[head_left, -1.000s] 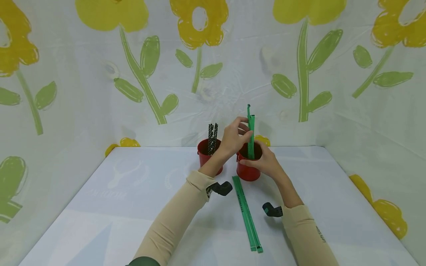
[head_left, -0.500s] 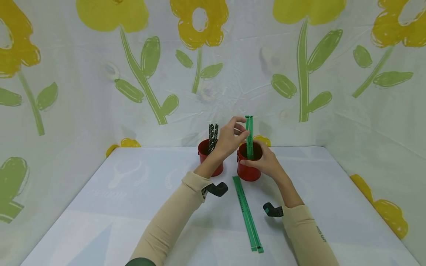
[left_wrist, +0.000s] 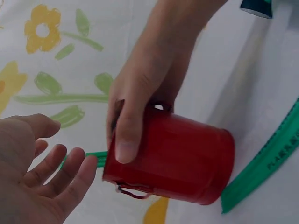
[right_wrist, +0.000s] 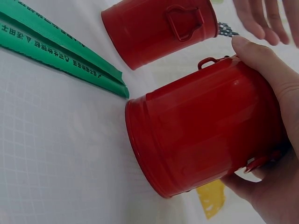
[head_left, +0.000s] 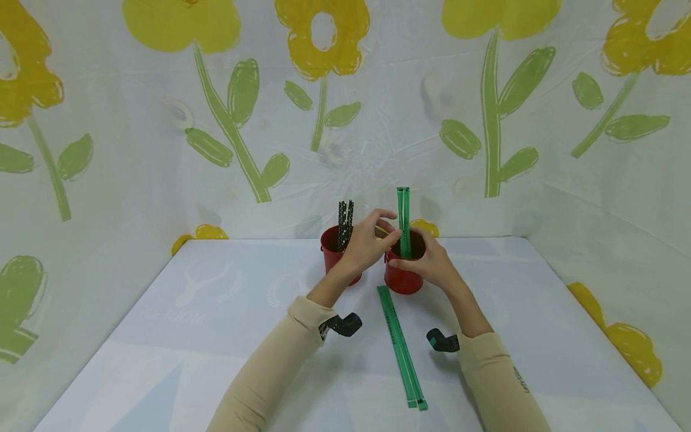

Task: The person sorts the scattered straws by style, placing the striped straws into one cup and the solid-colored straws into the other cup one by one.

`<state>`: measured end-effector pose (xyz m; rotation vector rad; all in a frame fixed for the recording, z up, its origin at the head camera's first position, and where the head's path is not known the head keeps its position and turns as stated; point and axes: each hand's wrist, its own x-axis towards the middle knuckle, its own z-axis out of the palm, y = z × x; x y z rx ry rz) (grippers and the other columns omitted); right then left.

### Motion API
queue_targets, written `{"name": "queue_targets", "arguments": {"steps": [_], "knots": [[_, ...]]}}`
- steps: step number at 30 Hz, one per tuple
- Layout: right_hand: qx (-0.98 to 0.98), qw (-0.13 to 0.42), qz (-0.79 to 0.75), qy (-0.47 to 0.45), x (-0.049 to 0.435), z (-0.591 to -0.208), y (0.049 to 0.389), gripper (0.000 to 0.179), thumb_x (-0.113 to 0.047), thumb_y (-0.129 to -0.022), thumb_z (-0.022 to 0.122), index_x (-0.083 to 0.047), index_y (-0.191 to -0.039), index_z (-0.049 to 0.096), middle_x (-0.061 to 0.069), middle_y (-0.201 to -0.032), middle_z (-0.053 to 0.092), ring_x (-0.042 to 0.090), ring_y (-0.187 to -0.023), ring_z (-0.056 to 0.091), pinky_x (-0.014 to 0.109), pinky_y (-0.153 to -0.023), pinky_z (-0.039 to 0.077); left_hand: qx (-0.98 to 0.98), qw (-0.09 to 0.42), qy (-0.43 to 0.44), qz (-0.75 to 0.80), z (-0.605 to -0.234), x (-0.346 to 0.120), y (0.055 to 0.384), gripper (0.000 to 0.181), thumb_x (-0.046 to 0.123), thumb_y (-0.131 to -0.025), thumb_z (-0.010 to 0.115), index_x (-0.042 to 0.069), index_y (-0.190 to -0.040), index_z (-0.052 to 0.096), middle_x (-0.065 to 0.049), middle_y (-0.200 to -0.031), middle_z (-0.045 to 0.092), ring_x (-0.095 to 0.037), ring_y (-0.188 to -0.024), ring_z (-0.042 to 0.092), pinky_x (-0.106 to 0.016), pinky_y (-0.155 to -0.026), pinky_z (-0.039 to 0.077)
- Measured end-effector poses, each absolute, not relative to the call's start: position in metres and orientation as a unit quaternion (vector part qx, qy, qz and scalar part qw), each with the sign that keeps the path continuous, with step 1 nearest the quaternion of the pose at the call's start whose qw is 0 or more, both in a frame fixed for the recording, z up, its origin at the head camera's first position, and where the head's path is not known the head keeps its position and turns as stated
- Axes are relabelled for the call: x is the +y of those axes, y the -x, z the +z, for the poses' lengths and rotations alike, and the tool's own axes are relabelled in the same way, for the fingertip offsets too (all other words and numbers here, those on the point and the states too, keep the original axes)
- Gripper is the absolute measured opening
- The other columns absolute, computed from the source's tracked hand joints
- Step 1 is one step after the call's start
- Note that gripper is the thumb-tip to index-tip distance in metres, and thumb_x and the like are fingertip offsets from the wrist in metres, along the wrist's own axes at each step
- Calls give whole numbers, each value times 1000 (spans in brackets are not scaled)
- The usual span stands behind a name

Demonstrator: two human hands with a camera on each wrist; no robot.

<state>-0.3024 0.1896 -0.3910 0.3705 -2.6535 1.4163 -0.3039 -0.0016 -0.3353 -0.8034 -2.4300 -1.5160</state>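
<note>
My right hand (head_left: 434,261) grips a small red metal bucket (head_left: 403,281) near its rim, thumb on one side and fingers on the other. Two slim green wrapped straws (head_left: 404,213) stand upright in that bucket, their tops well above the rim. Just left of them is my left hand (head_left: 368,245), its fingers loosely bent and holding nothing. In the left wrist view the left palm (left_wrist: 28,172) shows bare, with the fingertips near the straws (left_wrist: 100,159) at the bucket's mouth.
A second red bucket (head_left: 331,257) holding several black straws with white spots (head_left: 345,223) stands to the left, partly behind my left forearm. More green wrapped straws (head_left: 400,345) lie side by side on the white table (head_left: 227,324), in front of the right bucket. A flower-printed curtain (head_left: 388,120) surrounds the table.
My left hand has let go of a green straw, which now stands lower in the bucket beside the other. That hand has moved down and left; my right hand keeps its grip.
</note>
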Motion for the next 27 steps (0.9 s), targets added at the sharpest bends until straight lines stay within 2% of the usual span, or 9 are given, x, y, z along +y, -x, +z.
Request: {"name": "queue_targets", "arguments": {"steps": [9, 15, 20, 27], "knots": [[-873, 57, 469, -118, 188, -390, 302, 87, -45, -75, 83, -22, -144, 36, 7, -141, 50, 29, -130, 47, 53, -100, 51, -820, 74, 274, -496, -359, -10, 296, 41, 22, -95, 65, 8, -131, 53, -9, -101, 68, -21, -90, 68, -25, -73, 60], [-877, 65, 460, -122, 189, -391, 302, 91, -43, -75, 83, -18, -147, 34, 10, -143, 48, 32, -131, 47, 53, -98, 51, -833, 67, 266, -480, -375, -18, 286, 44, 25, -94, 66, 10, -132, 51, -8, -95, 67, -22, -84, 67, -21, -71, 58], [-874, 64, 465, -126, 189, -391, 302, 90, -42, -76, 83, -16, -147, 34, 12, -143, 49, 33, -130, 48, 53, -99, 51, -869, 31, 252, -424, -394, -24, 273, 45, 29, -92, 67, 13, -131, 50, -4, -92, 70, -14, -74, 64, -19, -65, 55], [-873, 59, 468, -124, 188, -391, 301, 90, -42, -76, 82, -15, -147, 34, 12, -142, 49, 33, -130, 47, 54, -100, 50, -914, -52, 230, -331, -408, -26, 259, 61, 36, -86, 74, 16, -138, 47, 0, -89, 67, -10, -67, 57, -20, -58, 50]]}}
